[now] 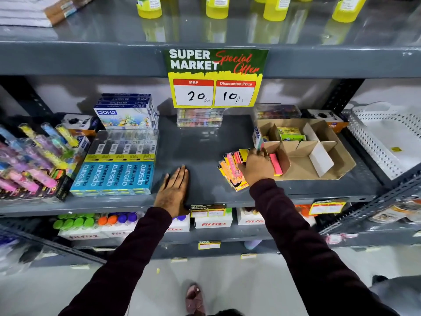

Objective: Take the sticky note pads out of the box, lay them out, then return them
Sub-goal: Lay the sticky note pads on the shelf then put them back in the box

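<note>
Head view is looking down at a grey metal shelf (pixel 200 142) in a shop, and going from the left: clear tubes of coloured items (pixel 34 160) are lying at the far left, with blue Apsara Platinum packs (pixel 114 176) sitting beside them and DOMS boxes (pixel 127 112) stacked behind. The left hand (pixel 174 190) is resting flat on the bare shelf just right of the Apsara packs, palm down, fingers stretched out and grasping nothing. A green and yellow offer sign (pixel 215 78) is hanging from the shelf edge above, reading 20 and 10, and clear cases (pixel 199 117) are sitting behind it at the back of the shelf. To the right of centre, a fanned pile of sticky note pads (pixel 231 169) in yellow, orange and pink is lying on the shelf just left of the cardboard box (pixel 319 160). The right hand (pixel 257 166) is lying over the right side of that pile, fingers reaching toward the box's left edge; whether it is gripping a pad I cannot tell. A pink pad (pixel 276 164) is standing on edge at the box's front left corner, touching the hand. The box's dividers are standing up, and a green and yellow pack (pixel 290 133) is sitting in a rear compartment. A white perforated tray (pixel 376 142) is sitting at the far right.
</note>
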A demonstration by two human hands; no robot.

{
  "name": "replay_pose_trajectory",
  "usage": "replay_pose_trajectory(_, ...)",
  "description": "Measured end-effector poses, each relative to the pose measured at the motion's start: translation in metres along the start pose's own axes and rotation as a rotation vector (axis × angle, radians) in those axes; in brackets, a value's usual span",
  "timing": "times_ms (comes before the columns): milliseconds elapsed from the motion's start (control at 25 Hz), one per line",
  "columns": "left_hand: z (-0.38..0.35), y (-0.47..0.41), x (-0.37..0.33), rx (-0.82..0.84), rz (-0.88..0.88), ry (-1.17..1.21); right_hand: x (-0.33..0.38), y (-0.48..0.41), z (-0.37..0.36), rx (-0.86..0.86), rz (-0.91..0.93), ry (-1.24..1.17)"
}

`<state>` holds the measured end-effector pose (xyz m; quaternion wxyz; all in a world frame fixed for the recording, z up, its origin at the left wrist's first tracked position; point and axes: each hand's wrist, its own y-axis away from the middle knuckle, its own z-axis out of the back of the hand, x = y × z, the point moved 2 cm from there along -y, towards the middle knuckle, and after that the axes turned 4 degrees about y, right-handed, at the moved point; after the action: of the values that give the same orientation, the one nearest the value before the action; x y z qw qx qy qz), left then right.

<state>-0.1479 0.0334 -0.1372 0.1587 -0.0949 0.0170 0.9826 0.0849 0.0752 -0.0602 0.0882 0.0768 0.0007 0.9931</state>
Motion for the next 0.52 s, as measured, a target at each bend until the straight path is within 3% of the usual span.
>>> replay_pose_trajectory(200,-0.002,0.002,0.004,0.001,0.045,-0.024,0.012,-0.006,0.02,-0.074,-0.053,-0.079)
replay_pose_trajectory(400,-0.007,0.002,0.008,0.016,0.072,-0.073,0.033,-0.018,0.039,0.019,0.011,-0.374)
replay_pose_trajectory(520,-0.008,0.002,0.009,-0.024,0.051,-0.074,0.052,-0.042,0.05,-0.103,0.013,-0.379)
